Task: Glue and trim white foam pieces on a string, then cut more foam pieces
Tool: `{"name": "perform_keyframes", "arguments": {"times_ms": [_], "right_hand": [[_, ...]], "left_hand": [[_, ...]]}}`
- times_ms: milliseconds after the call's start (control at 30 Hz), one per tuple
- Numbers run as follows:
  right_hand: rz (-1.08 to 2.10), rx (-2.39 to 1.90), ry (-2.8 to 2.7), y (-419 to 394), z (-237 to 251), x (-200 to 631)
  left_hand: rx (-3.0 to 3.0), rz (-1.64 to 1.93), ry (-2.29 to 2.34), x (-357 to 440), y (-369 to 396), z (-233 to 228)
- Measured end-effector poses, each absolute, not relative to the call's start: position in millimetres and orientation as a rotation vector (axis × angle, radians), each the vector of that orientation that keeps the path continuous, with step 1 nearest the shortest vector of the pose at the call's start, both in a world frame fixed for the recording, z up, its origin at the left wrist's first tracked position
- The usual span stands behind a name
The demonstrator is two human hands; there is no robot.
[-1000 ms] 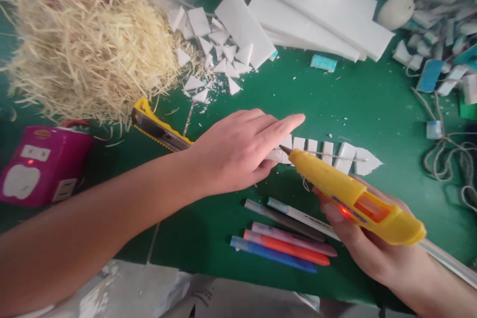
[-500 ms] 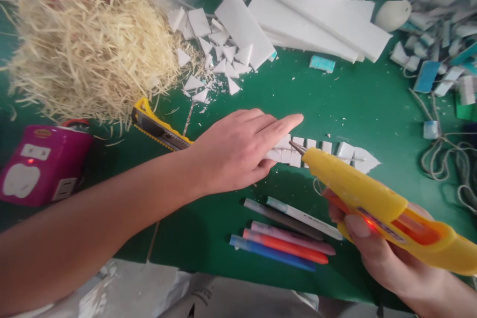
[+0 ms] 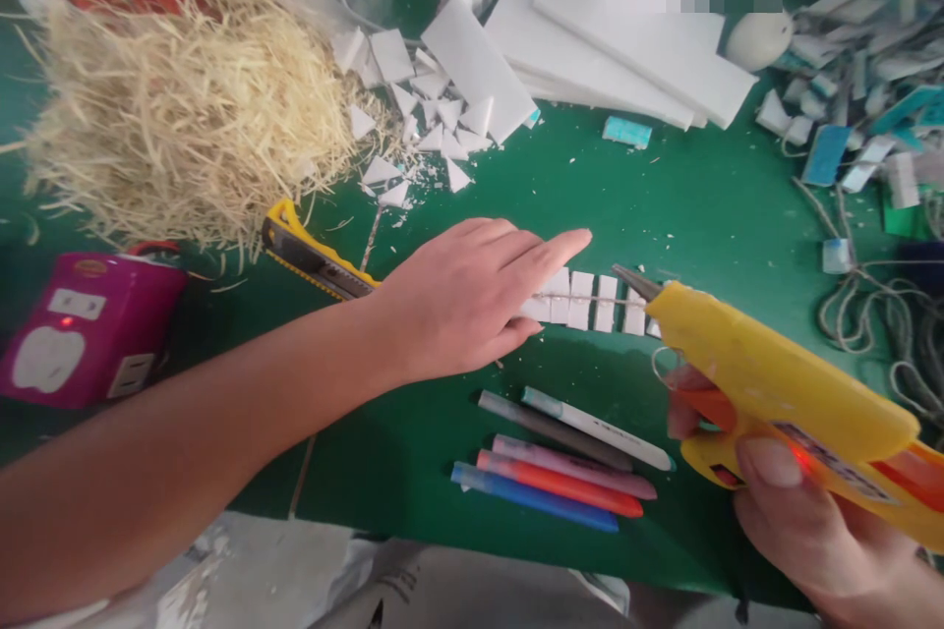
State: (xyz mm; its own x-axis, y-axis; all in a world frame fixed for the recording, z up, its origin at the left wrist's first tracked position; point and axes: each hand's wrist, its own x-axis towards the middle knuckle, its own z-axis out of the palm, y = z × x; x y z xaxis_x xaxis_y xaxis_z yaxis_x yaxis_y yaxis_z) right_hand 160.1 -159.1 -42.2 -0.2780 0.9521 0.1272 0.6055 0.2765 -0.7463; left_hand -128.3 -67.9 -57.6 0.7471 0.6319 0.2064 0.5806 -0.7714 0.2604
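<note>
My left hand [image 3: 472,300] lies flat with its fingers stretched out, pressing on the left end of a row of small white foam squares [image 3: 590,302] on the green table. A thin string runs along the row. My right hand [image 3: 796,501] grips a yellow hot glue gun [image 3: 782,383]; a finger rests on its orange trigger. The metal nozzle points left at the right part of the row, just above the squares.
Several coloured pens [image 3: 560,462] lie just in front of the row. A yellow utility knife [image 3: 314,256] and a pink power strip [image 3: 81,329] are at the left, a straw pile [image 3: 184,108] behind them. White foam sheets [image 3: 626,44], foam offcuts [image 3: 428,108] and twine [image 3: 877,314] sit behind and right.
The glue gun has moved to the right along the row of squares, uncovering more of them. My left hand has stayed pressed in place.
</note>
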Motion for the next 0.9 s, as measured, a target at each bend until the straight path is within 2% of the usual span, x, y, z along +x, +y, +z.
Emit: {"name": "perform_keyframes", "arguments": {"times_ms": [133,533,667,900], "right_hand": [[0.748,-1.352,-1.986,-149.9,-35.3,153.3],[0.764,-1.582,-1.323,-144.4,-5.3,142.4],[0.285,-1.730,-1.120,-128.4,7.9,152.2],[0.408,-1.871,-1.109,-88.6,-0.6,196.0]], "left_hand": [[2.768,0.470,0.983,-128.5,-67.5,-59.3],[2.657,0.400,1.016,-128.4,-64.8,-58.4],[2.668,0.395,1.023,-128.7,-64.3,-57.5],[2.650,0.423,1.002,-128.4,-65.7,-57.2]]}}
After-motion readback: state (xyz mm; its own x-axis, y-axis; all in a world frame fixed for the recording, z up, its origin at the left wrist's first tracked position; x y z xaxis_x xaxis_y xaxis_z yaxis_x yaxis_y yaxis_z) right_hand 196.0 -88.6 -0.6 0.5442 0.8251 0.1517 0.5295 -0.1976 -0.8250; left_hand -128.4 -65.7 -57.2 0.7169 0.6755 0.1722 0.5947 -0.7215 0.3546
